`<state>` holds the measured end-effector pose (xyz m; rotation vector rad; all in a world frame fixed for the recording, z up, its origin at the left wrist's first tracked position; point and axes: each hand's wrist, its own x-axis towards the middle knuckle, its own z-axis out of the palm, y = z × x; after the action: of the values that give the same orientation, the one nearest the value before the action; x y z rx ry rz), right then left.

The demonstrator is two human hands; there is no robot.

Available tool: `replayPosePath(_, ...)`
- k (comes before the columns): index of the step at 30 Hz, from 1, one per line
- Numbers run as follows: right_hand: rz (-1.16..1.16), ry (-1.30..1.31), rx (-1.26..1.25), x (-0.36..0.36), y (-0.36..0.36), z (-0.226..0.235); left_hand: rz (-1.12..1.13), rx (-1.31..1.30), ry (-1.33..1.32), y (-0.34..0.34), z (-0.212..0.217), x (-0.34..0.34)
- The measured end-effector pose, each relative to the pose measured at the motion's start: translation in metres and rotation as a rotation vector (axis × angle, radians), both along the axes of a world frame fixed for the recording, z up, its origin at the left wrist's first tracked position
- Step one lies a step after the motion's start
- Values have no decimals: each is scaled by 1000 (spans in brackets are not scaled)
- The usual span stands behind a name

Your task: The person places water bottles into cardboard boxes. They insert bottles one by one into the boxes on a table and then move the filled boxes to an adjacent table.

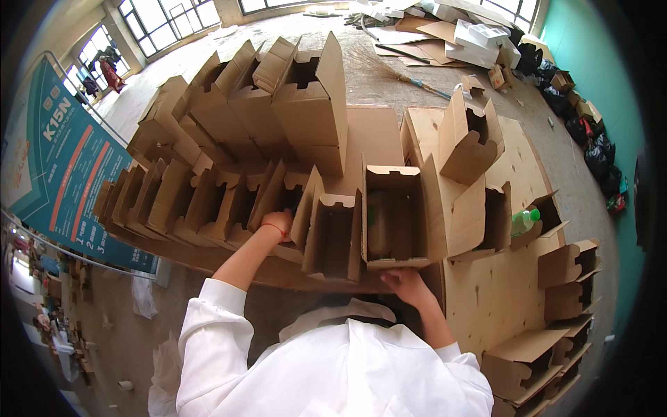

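My left hand, with a thin red band at its wrist, reaches into the front of a narrow open cardboard box in the near row; the box hides its fingertips. Beside it stands another open box with upright flaps. A wider open box sits to the right, and something pale and translucent shows dimly inside it. Just below that box's near edge is my right hand, its fingers curled together. Whether anything small is between them is hidden.
Taller open boxes stand behind the near row. On the wooden board to the right are more boxes and a green-capped bottle. A banner stand rises at left; black bags line the green wall.
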<state>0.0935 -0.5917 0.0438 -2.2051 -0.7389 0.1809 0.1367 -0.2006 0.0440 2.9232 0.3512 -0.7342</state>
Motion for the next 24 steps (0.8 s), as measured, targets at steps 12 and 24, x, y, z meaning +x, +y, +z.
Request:
replayPosePath(12,-194,-2,51,171,75,-32,89,-27,-103,-16,-30,-27)
replayPosePath(24,339,-469,-170,0,187,106,-37,-94,31,-1,7,12)
